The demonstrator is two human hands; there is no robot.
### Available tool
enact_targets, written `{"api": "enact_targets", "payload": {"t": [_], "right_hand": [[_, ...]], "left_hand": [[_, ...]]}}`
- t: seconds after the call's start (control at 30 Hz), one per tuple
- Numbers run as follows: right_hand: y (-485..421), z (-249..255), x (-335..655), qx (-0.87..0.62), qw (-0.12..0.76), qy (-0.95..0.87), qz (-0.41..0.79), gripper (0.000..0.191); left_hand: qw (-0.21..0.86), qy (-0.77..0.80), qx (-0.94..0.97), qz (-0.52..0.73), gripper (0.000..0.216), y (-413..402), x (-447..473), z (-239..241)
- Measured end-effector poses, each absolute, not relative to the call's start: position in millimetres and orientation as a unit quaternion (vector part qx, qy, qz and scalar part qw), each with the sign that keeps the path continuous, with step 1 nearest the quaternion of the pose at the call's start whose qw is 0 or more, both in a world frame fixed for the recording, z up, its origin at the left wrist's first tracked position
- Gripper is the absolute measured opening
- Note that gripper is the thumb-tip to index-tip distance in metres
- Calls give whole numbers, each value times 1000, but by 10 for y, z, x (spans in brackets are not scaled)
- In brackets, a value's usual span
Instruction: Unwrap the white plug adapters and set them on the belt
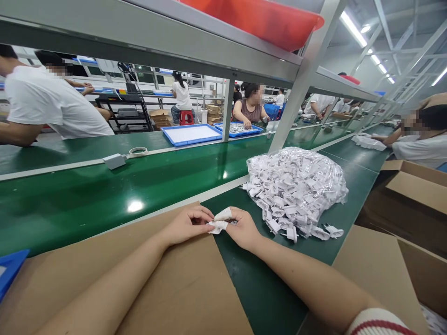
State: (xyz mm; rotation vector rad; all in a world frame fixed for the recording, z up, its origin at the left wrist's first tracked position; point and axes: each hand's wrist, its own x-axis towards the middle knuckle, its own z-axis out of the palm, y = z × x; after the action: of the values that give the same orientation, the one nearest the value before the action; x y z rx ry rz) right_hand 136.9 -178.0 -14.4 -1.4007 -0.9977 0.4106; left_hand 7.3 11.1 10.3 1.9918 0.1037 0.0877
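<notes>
Over the edge of a cardboard sheet (167, 279), both hands meet with their fingertips pinched together. My left hand (185, 225) is closed, thumb and index finger at a small whitish piece mostly hidden between the hands. From the other side my right hand (246, 230) closes on the same spot, with white wraps (222, 214) covering its thumb and index fingertip. What exactly the fingers hold cannot be made out. To the right of the hands, white two-pin plug parts (279, 204) spill from a clear plastic bag (314, 167).
A green conveyor belt (115, 200) runs behind the cardboard. Beyond it are a tape roll (138, 151), a white box-shaped piece (114, 161) and a blue tray (192, 135). A metal post (300, 79) rises behind the bag. Open cartons (412, 200) stand right; co-workers sit around.
</notes>
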Motion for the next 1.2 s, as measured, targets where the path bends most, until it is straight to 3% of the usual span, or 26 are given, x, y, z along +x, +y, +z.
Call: {"api": "enact_targets", "payload": {"t": [0.2,0.33,0.6,1.2], "right_hand": [[-1777,-88,1404,-615,678,-368,167,35],[-1798,-4,1436,-609,700,-302,219,47],[-1845,84,1402,-614,704,-296,200,38],[-1894,156,1386,-632,695,-287,188,57]], "left_hand": [[531,52,845,37,32,113,82,110],[511,77,856,38,33,99,122,138],[494,94,864,32,35,55,165,200],[484,94,870,28,36,56,154,211]]}}
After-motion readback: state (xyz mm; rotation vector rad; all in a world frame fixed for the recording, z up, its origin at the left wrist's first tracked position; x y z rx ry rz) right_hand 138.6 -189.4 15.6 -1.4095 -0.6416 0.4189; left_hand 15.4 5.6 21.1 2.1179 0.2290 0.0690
